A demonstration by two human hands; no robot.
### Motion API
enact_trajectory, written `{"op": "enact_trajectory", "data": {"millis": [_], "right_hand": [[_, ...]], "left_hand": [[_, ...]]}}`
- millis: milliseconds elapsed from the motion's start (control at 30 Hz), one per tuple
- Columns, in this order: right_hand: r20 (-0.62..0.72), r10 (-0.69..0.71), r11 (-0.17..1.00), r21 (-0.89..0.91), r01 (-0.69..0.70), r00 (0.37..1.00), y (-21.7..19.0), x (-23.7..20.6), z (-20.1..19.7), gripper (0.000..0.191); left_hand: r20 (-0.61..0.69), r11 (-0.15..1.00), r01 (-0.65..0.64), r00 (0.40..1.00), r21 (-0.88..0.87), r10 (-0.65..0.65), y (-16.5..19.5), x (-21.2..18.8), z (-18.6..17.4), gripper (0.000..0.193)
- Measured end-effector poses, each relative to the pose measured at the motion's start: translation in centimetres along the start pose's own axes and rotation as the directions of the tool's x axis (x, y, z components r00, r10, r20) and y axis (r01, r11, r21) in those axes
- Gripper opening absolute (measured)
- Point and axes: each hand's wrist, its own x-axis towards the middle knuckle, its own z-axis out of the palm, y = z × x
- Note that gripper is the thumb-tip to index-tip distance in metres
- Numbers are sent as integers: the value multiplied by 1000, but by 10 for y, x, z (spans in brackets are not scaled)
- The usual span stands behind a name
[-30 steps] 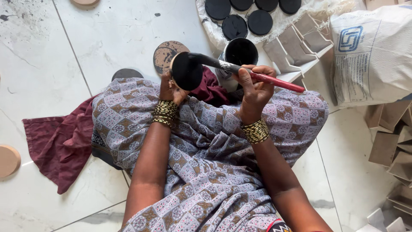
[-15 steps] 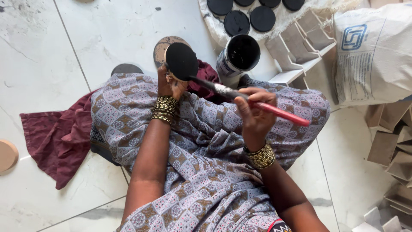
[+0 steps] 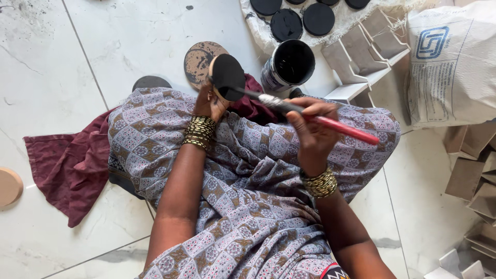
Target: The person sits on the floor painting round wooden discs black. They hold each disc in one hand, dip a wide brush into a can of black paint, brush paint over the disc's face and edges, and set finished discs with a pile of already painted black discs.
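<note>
My left hand [image 3: 211,101] grips a round wooden disc [image 3: 228,76], matte black, over my patterned lap. My right hand [image 3: 312,129] closes on a red-handled brush [image 3: 310,112], its bristles touching the disc.

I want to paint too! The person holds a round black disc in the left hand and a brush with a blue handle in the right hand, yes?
Almost. In the head view the brush in the right hand has a red handle, not blue. The left hand does hold the round black disc.

Round disc [image 3: 228,75], face painted black, held tilted above lap; red-handled brush [image 3: 310,114] w/ bristles touching it.
</note>
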Motion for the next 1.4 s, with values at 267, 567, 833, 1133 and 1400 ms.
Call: {"op": "enact_trajectory", "data": {"millis": [267,567,833,1133,1400], "right_hand": [[-75,-70,996,47,73,995,-8,32,-15,32],[4,-150,886,-443,136,989,49,89,-64,32],[113,-78,800,-586,130,990,96,106,-39,29],[-407,187,979,153,-135,894,82,79,-98,35],[-295,321,789,608,-83,900,44,49,-118,41]], "left_hand": [[148,646,-162,986,746,77,-11,2,16,84],[82,797,-193,980,572,179,-7,2,15,79],[36,721,-164,981,673,190,-7,9,12,80],[35,685,-152,983,712,182,-10,11,3,73],[-11,479,-55,991,876,135,-15,1,15,77]]}}
